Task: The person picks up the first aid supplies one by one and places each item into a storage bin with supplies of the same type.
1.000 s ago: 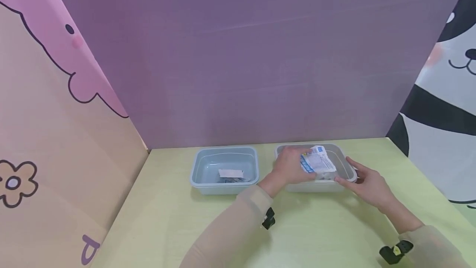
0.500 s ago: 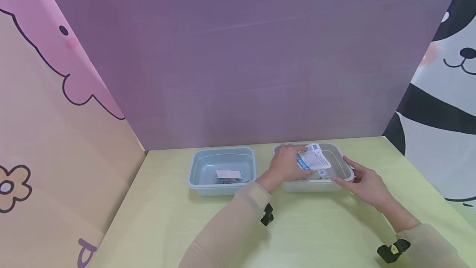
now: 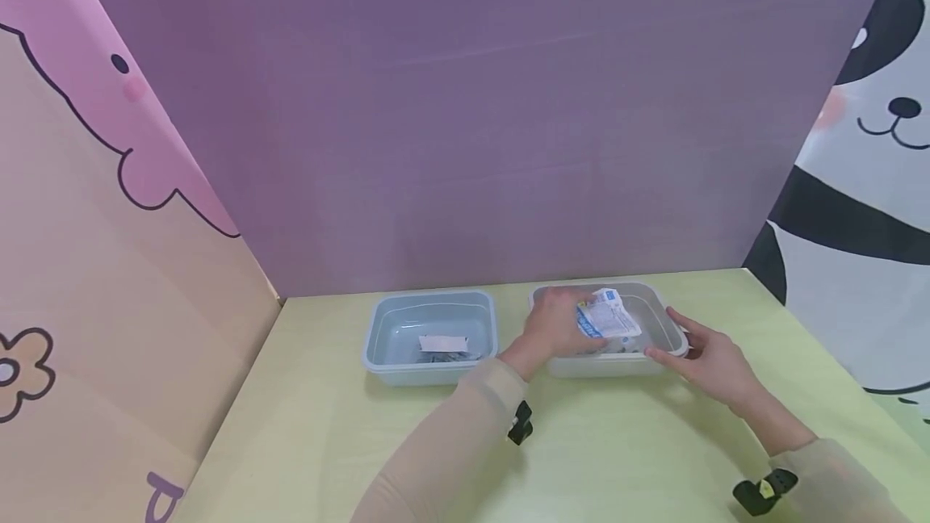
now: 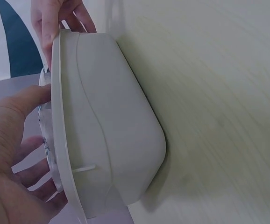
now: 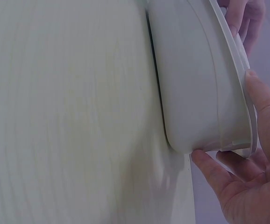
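Observation:
In the head view a soft white packet with blue print (image 3: 610,317) lies within the rim of the grey-white plastic bin (image 3: 603,367) on the right. My left hand (image 3: 555,323) grips the packet from its left side, its fingertips partly hidden behind it. The left wrist view shows the left thumb and fingers (image 4: 30,175) spread around the packet at the bin's rim. At the bin's right end, my right hand (image 3: 715,357) holds the rim, thumb at the front and fingers around the corner. More clear wrapping with small prints shows beneath the packet.
To the left stands a light blue bin (image 3: 429,378) holding a small pinkish-white packet (image 3: 443,343) and some clear wrapping. Both bins sit on a pale yellow-green table (image 3: 327,442). A purple panel (image 3: 465,119) rises behind it, with printed panels at both sides.
My left hand raises the packet slightly, then brings it a little lower into the bin. The right hand stays on the bin's right end. The head view shifts slightly.

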`<state>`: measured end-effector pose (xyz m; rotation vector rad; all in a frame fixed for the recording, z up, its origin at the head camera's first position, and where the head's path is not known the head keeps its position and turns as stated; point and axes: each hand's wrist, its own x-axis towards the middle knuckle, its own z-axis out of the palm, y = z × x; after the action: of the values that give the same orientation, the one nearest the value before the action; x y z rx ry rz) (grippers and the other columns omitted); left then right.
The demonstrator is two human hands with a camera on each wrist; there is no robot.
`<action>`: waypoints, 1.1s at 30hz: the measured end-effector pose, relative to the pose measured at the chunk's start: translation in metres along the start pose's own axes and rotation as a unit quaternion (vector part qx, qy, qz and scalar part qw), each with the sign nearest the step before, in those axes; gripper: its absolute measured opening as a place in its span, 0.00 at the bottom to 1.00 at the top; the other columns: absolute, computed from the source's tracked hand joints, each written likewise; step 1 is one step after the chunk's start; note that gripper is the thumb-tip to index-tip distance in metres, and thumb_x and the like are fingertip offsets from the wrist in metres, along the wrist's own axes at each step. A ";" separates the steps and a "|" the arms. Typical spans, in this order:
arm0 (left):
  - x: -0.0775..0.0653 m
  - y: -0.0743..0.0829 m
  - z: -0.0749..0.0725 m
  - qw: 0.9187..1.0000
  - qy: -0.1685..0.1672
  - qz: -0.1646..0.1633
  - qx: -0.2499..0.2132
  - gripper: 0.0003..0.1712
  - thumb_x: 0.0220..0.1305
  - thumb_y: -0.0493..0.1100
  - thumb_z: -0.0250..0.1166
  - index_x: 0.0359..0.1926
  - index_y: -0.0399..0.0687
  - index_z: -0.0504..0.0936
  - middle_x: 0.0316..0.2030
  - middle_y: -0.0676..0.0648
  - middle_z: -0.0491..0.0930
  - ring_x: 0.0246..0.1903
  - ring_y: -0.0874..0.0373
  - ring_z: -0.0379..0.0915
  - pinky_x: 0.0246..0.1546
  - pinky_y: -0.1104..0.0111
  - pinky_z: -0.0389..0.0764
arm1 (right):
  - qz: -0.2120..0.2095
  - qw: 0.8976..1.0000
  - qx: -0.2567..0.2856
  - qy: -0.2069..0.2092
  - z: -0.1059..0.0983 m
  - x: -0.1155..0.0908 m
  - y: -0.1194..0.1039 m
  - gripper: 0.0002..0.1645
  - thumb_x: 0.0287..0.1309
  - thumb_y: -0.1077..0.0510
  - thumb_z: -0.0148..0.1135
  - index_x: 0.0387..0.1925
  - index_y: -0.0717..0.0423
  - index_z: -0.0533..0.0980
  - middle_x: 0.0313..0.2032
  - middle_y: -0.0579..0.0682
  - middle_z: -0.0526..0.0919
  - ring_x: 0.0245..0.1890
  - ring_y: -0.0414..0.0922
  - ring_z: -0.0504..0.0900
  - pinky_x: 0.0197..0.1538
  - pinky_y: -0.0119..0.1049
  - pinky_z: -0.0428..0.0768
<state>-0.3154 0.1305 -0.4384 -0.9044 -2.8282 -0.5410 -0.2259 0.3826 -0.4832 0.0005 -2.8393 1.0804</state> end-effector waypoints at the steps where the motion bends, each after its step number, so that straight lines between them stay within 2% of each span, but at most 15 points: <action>1: 0.000 0.000 0.000 1.000 -0.002 -0.002 0.001 0.42 0.52 0.64 0.82 0.68 0.62 0.83 0.62 0.60 0.85 0.62 0.64 0.78 0.67 0.72 0.73 | 0.000 1.000 0.002 -0.001 0.000 0.000 -0.001 0.58 0.68 0.38 0.71 0.83 0.62 0.54 0.67 0.80 0.73 0.62 0.72 0.82 0.35 0.29 0.80; 7: -0.003 0.001 0.002 1.000 -0.015 -0.024 -0.011 0.42 0.52 0.64 0.82 0.68 0.64 0.83 0.62 0.59 0.84 0.63 0.62 0.76 0.62 0.72 0.77 | -0.002 1.000 0.003 -0.001 0.001 -0.001 -0.001 0.58 0.67 0.38 0.71 0.83 0.63 0.55 0.68 0.80 0.72 0.62 0.73 0.81 0.35 0.29 0.80; 15: -0.003 0.002 0.003 0.999 -0.014 -0.027 -0.022 0.42 0.55 0.63 0.81 0.70 0.64 0.81 0.65 0.61 0.83 0.69 0.59 0.74 0.66 0.68 0.77 | -0.008 1.000 -0.003 0.003 0.001 -0.001 -0.001 0.58 0.67 0.38 0.72 0.82 0.64 0.55 0.69 0.79 0.71 0.62 0.73 0.81 0.37 0.27 0.81; 20: -0.005 0.002 0.000 0.999 -0.008 -0.020 -0.024 0.41 0.55 0.63 0.81 0.70 0.64 0.81 0.66 0.62 0.82 0.70 0.60 0.74 0.68 0.68 0.75 | -0.010 1.000 -0.008 0.006 0.001 0.000 0.000 0.58 0.67 0.38 0.72 0.82 0.64 0.56 0.68 0.79 0.72 0.62 0.73 0.82 0.37 0.27 0.81; 25: -0.007 0.001 -0.004 1.000 0.004 0.001 -0.024 0.40 0.57 0.62 0.80 0.69 0.59 0.82 0.65 0.60 0.84 0.69 0.60 0.75 0.73 0.70 0.70 | -0.013 1.000 -0.011 0.009 0.000 0.001 0.001 0.58 0.67 0.38 0.72 0.82 0.64 0.56 0.68 0.79 0.72 0.61 0.72 0.82 0.37 0.26 0.81; 28: -0.009 -0.001 -0.006 1.000 0.008 0.012 -0.020 0.40 0.57 0.61 0.80 0.69 0.56 0.82 0.64 0.58 0.84 0.68 0.60 0.76 0.74 0.70 0.69 | -0.012 1.000 -0.016 0.008 0.000 0.001 0.002 0.58 0.67 0.38 0.72 0.82 0.64 0.56 0.68 0.79 0.72 0.62 0.73 0.81 0.40 0.29 0.83; 31: -0.011 -0.003 -0.008 1.000 0.009 0.012 -0.020 0.40 0.57 0.61 0.80 0.69 0.55 0.82 0.64 0.58 0.84 0.68 0.59 0.76 0.73 0.70 0.69 | -0.010 1.000 -0.022 0.004 -0.001 0.002 0.002 0.59 0.67 0.37 0.72 0.82 0.65 0.56 0.69 0.80 0.71 0.63 0.74 0.80 0.44 0.38 0.88; 33: -0.013 -0.004 -0.008 1.000 0.009 0.008 -0.021 0.40 0.57 0.62 0.80 0.69 0.56 0.82 0.65 0.58 0.84 0.69 0.58 0.76 0.72 0.70 0.70 | -0.008 1.000 -0.024 -0.001 -0.002 0.002 0.002 0.59 0.67 0.37 0.71 0.82 0.65 0.55 0.70 0.80 0.70 0.63 0.73 0.80 0.46 0.38 0.88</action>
<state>-0.3072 0.1177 -0.4347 -0.9234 -2.8007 -0.6058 -0.2282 0.3853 -0.4827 0.0219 -2.8617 1.0081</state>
